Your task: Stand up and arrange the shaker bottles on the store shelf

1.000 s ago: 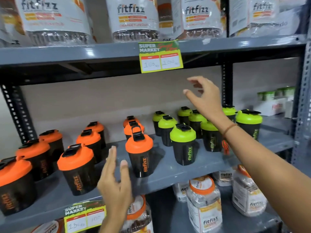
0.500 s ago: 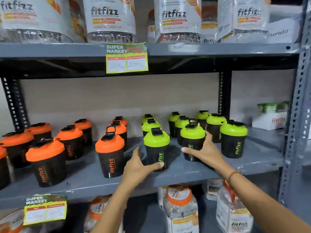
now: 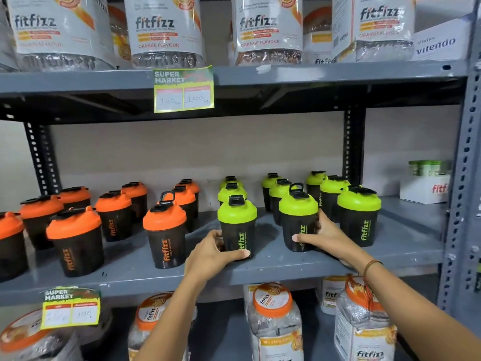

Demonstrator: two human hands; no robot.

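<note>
Middle shelf (image 3: pixel 273 268) of a grey metal rack, seen from my head. My left hand (image 3: pixel 212 252) curls around the base of the front green-lidded shaker bottle (image 3: pixel 237 227), thumb across its front and fingers behind it; my right hand (image 3: pixel 321 237) wraps the neighbouring green-lidded bottle (image 3: pixel 298 217) from its right side, thumb lying low on the front wall. Both bottles stand upright on the shelf near its front edge, apart from each other. A third green-lidded bottle (image 3: pixel 359 216) stands upright just to the right, untouched. Behind these, further green-lidded bottles (image 3: pixel 279 190) stand in short rows toward the back wall. The orange-lidded shaker bottles (image 3: pixel 165 230) occupy the left half of the same shelf, all upright (one has its carry loop raised). A price tag (image 3: pixel 184 89) hangs from the shelf above, where large labelled tubs (image 3: pixel 166 29) stand; orange-lidded jars (image 3: pixel 273 327) fill the shelf below.
</note>
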